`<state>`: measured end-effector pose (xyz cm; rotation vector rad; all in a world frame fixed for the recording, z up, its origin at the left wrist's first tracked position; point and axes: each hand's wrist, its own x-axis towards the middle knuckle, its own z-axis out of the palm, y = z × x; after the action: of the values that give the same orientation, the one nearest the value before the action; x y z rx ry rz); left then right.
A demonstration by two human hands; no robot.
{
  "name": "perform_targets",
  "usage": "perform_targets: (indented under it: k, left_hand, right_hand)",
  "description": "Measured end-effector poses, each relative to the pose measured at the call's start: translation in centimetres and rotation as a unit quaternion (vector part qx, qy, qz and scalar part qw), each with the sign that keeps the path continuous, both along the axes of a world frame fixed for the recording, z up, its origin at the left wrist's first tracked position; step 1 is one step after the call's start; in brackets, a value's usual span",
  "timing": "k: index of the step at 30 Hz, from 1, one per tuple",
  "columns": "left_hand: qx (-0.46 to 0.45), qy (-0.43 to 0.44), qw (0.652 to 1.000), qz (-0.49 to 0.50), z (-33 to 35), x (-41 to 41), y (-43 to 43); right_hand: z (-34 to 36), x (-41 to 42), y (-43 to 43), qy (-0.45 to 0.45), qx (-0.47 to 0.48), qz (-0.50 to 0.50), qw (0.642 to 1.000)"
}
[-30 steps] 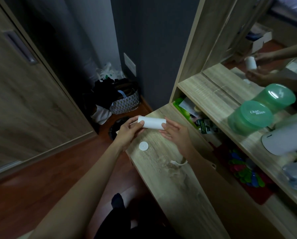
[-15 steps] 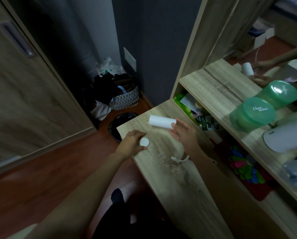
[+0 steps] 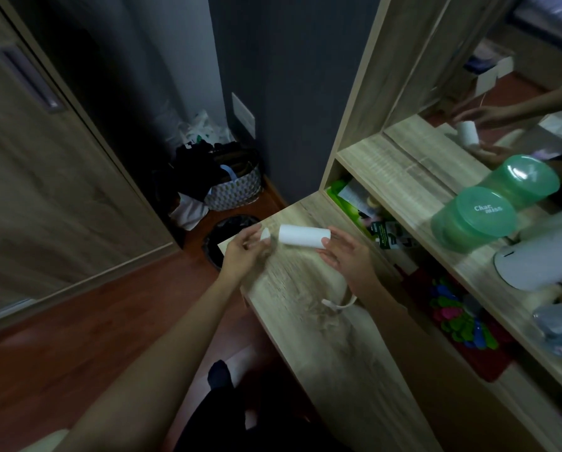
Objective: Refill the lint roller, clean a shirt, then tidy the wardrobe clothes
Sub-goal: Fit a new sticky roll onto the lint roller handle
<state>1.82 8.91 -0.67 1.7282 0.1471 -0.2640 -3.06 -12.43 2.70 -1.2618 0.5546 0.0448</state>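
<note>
A: I've got both hands up over the desk (image 3: 322,321). Right hand (image 3: 346,256) grips the roll (image 3: 304,235) at its right end, fingers around it, roll lying level above the desk's far corner

B: And the left?

A: Left hand (image 3: 240,252) pinches a small white cap (image 3: 265,234) between thumb and fingers, just beside the roll's left end, not quite touching. Both forearms reach in from below

B: Any writing?

A: I read "Char miss" on the green lid (image 3: 483,214) up on the shelf (image 3: 403,177). The small labels below it are too blurred

B: Room to move?

A: Desk is bare under the hands, save a white strap (image 3: 338,303) by my right wrist. The desk's left edge drops to the floor, with a dark bin (image 3: 221,236) at the corner and a basket (image 3: 237,190) behind it
</note>
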Motion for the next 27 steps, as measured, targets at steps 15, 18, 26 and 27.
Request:
perform_targets:
  k: [15,18,26,27]
  left_hand:
    - [-0.097,0.039,0.992,-0.067,0.8,0.9,-0.2]
    - [-0.071,0.019,0.994,-0.085,1.1,0.9,-0.2]
    - [-0.05,0.013,0.994,-0.096,1.0,1.2,0.1]
    - [-0.048,0.014,0.994,-0.096,1.1,1.3,0.1]
  right_hand:
    - [-0.2,0.2,0.1,-0.002,0.019,0.024,1.0]
    - [-0.1,0.2,0.1,-0.008,0.023,0.024,0.999]
    - [0.1,0.0,0.1,-0.021,0.008,0.03,0.999]
    - [0.1,0.0,0.1,-0.024,0.006,0.032,0.999]
